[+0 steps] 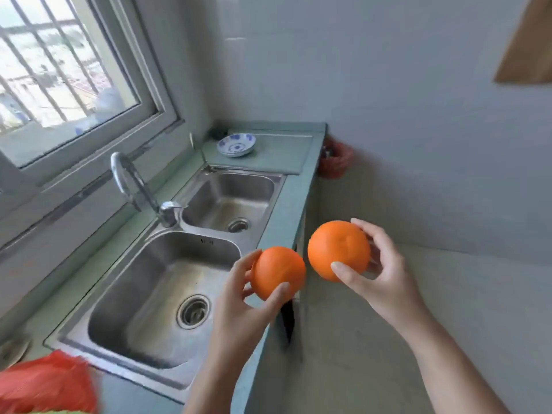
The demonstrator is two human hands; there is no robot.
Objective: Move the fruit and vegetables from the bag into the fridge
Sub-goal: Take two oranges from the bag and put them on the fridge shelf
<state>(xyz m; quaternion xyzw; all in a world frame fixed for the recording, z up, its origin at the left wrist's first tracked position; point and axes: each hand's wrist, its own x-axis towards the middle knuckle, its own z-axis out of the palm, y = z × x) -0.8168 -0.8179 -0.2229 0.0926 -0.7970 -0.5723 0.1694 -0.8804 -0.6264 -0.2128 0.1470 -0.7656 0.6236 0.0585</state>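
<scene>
My left hand point(239, 306) grips one orange point(276, 271) over the front edge of the green counter. A second orange point(339, 249) sits in my right hand point(379, 273), held out past the counter's edge above the floor. The two fruits are close together but apart. The red bag point(44, 383) lies at the bottom left corner on the counter, with a bit of green showing under it. No fridge is in view.
A steel double sink point(167, 291) with a tap point(134, 189) fills the green counter point(286, 210) under the window. A blue-patterned dish point(236, 144) sits at the counter's far end. A red object point(336, 159) hangs beyond that end. Pale floor lies to the right.
</scene>
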